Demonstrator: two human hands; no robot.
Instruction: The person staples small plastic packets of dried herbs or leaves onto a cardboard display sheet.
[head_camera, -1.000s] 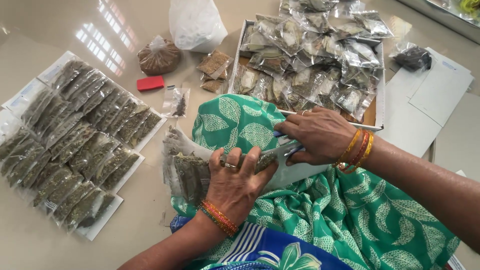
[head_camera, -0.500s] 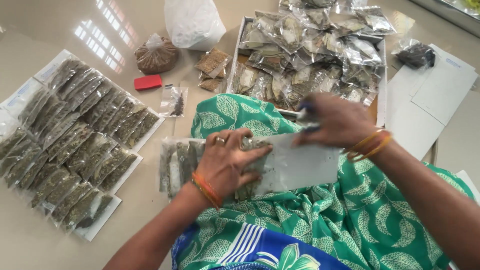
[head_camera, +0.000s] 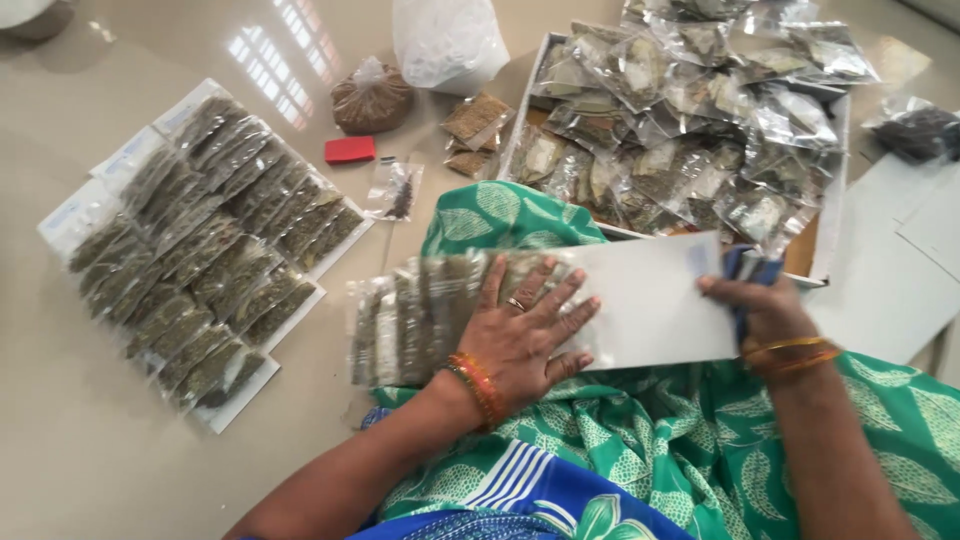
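Note:
A long white card (head_camera: 655, 300) lies across my lap on green leaf-print cloth (head_camera: 640, 450). A row of clear packets of dried herbs (head_camera: 415, 315) overlaps along its left part. My left hand (head_camera: 525, 335) lies flat, fingers spread, on the packets and the card. My right hand (head_camera: 765, 310) grips the card's right end together with a dark blue thing, mostly hidden under the palm.
White cards covered with rows of herb packets (head_camera: 200, 250) lie on the floor at left. A box (head_camera: 825, 215) heaped with clear packets stands ahead. A red block (head_camera: 350, 150), a brown sack (head_camera: 372, 98), a white bag (head_camera: 448, 40) and white sheets (head_camera: 900, 290) lie around.
The white card has come out from under my hands and lies longer to the right. My right hand moved right to its end; my left hand flattened onto the packets.

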